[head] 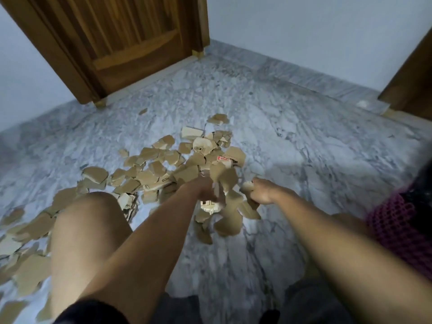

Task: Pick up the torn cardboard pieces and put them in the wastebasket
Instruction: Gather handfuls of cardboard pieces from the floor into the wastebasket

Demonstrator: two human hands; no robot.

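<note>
Both hands are curled round a clutch of torn cardboard pieces held between them, low over the floor. The left hand grips one side and the right hand the other (blur hides how the fingers lie). Many more pieces lie scattered from the floor's middle toward its near left edge. The pink mesh wastebasket, as I judge it, sits at the right edge, nearer the right hand, so the load must swing rightward.
</note>
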